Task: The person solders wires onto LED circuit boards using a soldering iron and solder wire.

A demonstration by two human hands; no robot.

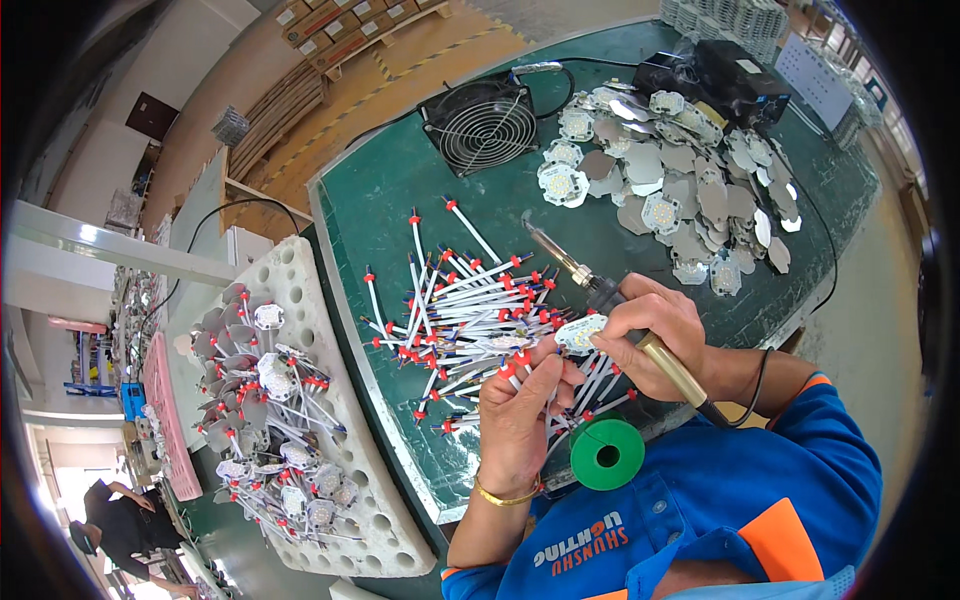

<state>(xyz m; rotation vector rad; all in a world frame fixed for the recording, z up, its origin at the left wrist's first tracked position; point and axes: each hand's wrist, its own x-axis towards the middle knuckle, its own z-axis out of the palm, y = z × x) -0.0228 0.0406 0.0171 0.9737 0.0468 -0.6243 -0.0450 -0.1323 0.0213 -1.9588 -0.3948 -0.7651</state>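
In my right hand (665,335) is a soldering iron (560,255), its tip raised toward the upper left, away from the work. The thumb and fingers of that same hand also pinch a small white LED board (580,335). Just left of it, my left hand (515,415) is closed on a white cable (508,373) with a red ring; the fingers hide most of it. Whether cable and board touch cannot be made out. A heap of similar white cables (480,305) lies beyond my left hand. Close to my body stands a green solder spool (632,452).
Loose LED boards (690,185) are heaped at the far right of the green table (370,185). A black fan (485,130) and a black box (740,85) stand at the back. Left, a white foam tray (375,515) holds boards with cables. A person (125,530) is far off.
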